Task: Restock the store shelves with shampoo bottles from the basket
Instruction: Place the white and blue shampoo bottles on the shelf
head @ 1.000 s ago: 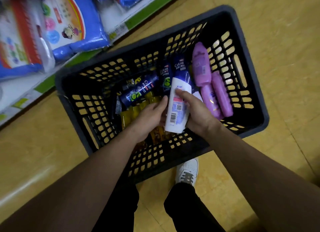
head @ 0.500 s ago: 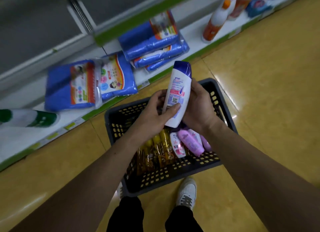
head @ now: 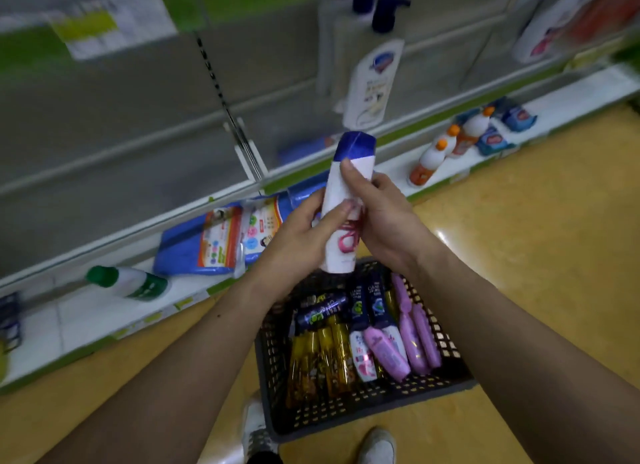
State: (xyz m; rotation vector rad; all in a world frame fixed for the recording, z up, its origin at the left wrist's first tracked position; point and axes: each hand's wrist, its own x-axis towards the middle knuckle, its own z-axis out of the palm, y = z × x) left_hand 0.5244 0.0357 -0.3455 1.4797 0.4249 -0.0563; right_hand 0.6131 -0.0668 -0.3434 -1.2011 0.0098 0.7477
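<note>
In the head view, the person holds a white plastic shampoo bottle with a dark blue cap (head: pixel 335 190) in front of the body, above the far end of a black plastic lattice basket (head: pixel 363 425). The bottle stands nearly upright, cap uppermost and leaning a little to the right. The left hand (head: pixel 301 235) wraps its lower half, thumb across the pink-printed front. The right hand (head: pixel 381 214) takes it from the other side, fingers curled round the upper body just below the cap. Each grip is closed round the bottle.

The basket sits on the glossy yellow floor (head: pixel 519 290), just ahead of two white shoes. Inside lie golden bottles (head: pixel 322 359), dark blue bottles (head: pixel 360 304), purple bottles (head: pixel 415 335) and a small white bottle with a pink label (head: pixel 362 358), packed side by side.

Beyond stand grey shelves edged in green (head: pixel 138 117), blurred. The lowest shelf carries flat blue packs (head: pixel 221 242), a white bottle with a green cap (head: pixel 128 283) on its side and orange-capped bottles (head: pixel 436 155). Higher up stands a white pump bottle (head: pixel 374 79).
</note>
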